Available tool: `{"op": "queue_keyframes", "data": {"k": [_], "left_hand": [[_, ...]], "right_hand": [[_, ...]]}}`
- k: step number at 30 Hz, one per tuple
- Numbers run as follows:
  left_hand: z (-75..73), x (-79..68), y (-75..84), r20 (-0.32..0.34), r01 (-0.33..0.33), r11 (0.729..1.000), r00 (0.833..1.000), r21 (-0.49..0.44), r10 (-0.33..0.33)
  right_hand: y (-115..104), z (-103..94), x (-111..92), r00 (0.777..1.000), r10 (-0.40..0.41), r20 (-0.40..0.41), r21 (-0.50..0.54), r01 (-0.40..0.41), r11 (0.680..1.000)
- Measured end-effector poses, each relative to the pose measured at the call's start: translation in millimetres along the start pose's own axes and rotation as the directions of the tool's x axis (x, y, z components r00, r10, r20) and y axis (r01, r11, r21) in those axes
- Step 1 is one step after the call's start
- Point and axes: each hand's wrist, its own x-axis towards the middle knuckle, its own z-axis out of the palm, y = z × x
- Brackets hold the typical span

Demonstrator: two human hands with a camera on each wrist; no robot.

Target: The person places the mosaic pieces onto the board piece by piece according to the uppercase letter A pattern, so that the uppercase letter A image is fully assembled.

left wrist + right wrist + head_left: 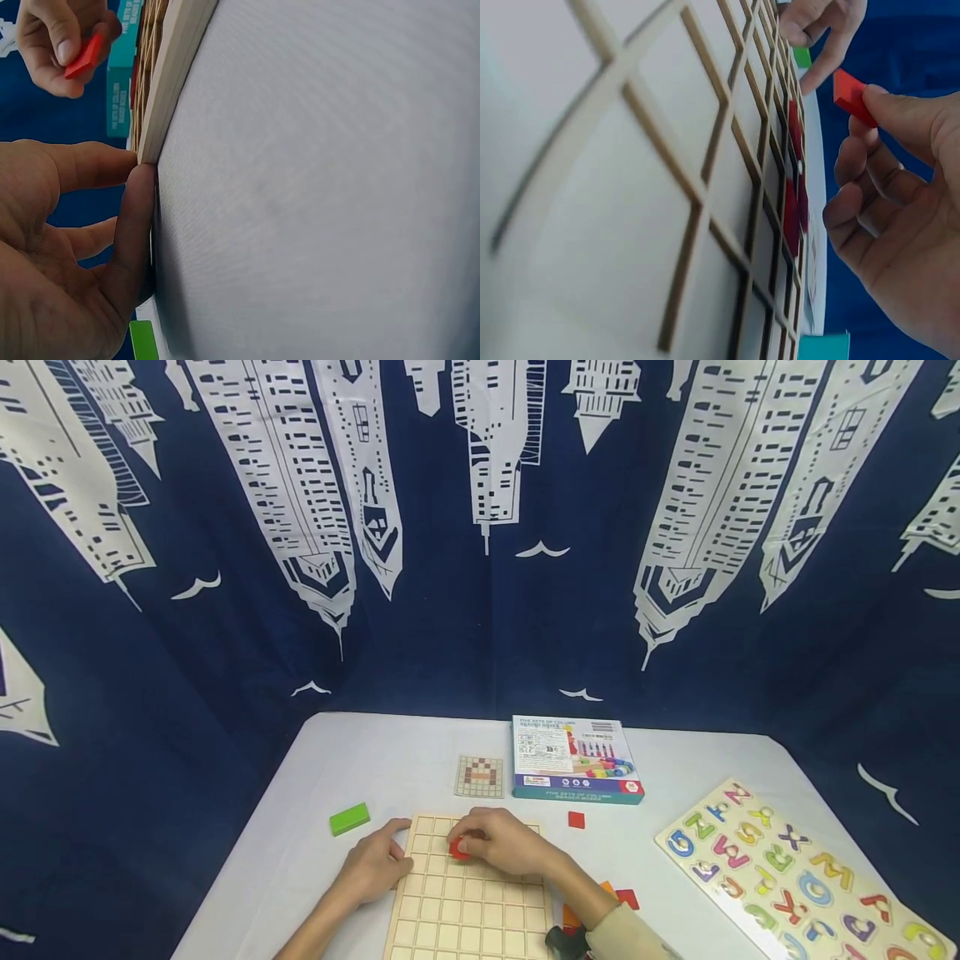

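A pale wooden grid board (442,910) lies in front of me. At its far left corner, my left hand (372,862) touches the edge with thumb and a finger, their tips apart along it in the head view. Over the back rows, my right hand (510,842) pinches a small red square tile (850,97) between thumb and finger; the right wrist view shows it tilted and raised off the board. Several red tiles (791,217) sit in cells near the board's back edge, hidden behind the right hand in the head view.
A pattern card (480,777) and a bead-toy box (577,760) lie behind the board. A green block (349,819) is at left, a loose red tile (576,820) at right. Orange and red tiles (627,899) lie by the right forearm. An alphabet puzzle (795,872) fills the right side.
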Motion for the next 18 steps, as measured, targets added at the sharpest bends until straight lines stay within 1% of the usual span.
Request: {"op": "queue_keyframes", "data": {"k": [7, 13, 18], "left_hand": [[0.2, 0.8, 0.6, 0.011, 0.011, 1.000, 1.000, 0.000, -0.011], [0.4, 1.5, 1.2, 0.007, 0.019, 1.000, 1.000, 0.012, -0.019], [0.5, 0.8, 0.6, 0.015, 0.032, 0.999, 0.999, 0.002, -0.032]], "right_hand": [[-8.0, 9.2, 8.4, 1.000, -0.005, 0.003, 0.000, 0.005, 1.000], [-12.5, 16.7, 16.6, 1.000, 0.000, 0.006, -0.010, 0.000, 1.000], [-16.7, 24.6, 21.4, 0.999, 0.038, -0.027, -0.076, -0.040, 0.996]]}}
